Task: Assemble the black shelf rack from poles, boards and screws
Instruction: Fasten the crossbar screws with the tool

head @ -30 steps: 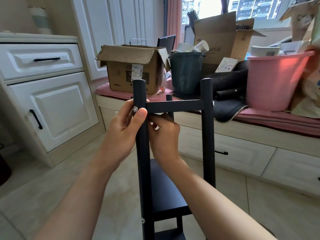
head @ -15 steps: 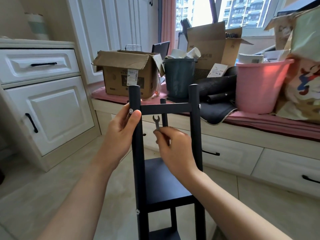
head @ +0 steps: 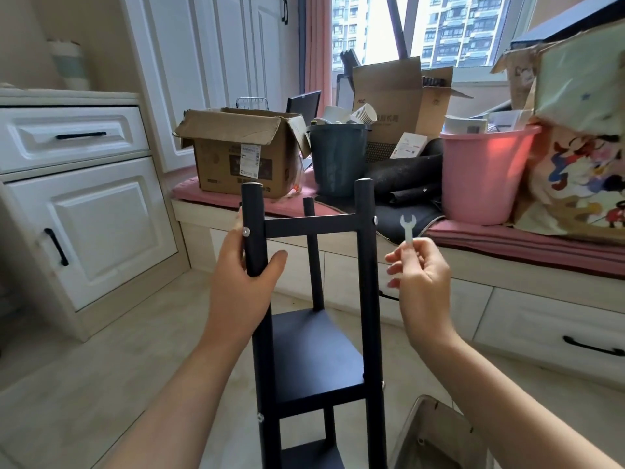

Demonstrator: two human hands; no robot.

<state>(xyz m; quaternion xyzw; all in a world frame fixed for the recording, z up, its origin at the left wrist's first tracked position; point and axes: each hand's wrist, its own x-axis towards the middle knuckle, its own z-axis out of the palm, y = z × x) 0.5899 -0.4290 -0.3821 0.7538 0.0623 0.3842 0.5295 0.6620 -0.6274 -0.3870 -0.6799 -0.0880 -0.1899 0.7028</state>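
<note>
Beside a cluttered window bench, the left hand (head: 238, 286) grips the upright black metal shelf rack (head: 313, 336) by one pole while the right hand (head: 417, 277) pinches a small silver flat wrench (head: 407, 230), probably bound next for the right pole's screw (head: 374, 219).

The shelf rack (head: 314, 353) was black; at two o'clock sat a pink bucket (head: 480, 177), at ten o'clock white cabinets (head: 91, 228).
</note>
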